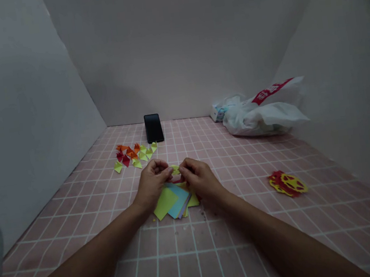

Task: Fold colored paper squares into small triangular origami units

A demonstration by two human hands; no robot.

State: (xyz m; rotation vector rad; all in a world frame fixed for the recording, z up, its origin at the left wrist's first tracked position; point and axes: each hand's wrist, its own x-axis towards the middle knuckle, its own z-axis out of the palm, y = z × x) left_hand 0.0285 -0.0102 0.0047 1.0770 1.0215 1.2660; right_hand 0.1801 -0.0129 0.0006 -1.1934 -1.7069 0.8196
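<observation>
Between my two hands a small piece of yellow paper (175, 169) is held up, pinched at both sides. My left hand (153, 181) grips its left edge with thumb and fingers closed. On the other side my right hand (200, 178) pinches the right edge. The piece appears to have cut-outs, but it is too small to make out its shape. Just below the hands lies a fanned stack of coloured paper squares (178, 198), with yellow-green and light blue on top. Part of the stack is hidden by my right hand.
Several folded paper pieces (131, 154) in orange, red and yellow lie at the back left, near a black phone (153, 128). Red and yellow paper cut-outs (288, 183) rest at the right. A white plastic bag (253, 118) and a small box (216, 112) stand at the back right.
</observation>
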